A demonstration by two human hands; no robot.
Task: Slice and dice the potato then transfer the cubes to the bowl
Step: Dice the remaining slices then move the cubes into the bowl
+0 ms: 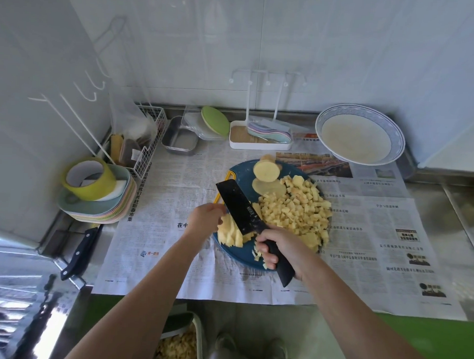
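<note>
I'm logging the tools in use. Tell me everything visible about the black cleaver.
The black cleaver has a broad rectangular matte blade with a small pale mark and a black grip held by the right hand. It angles away leftward over the blue cutting board, between the diced pile and the potato strips, which its heel seems to touch.
</note>
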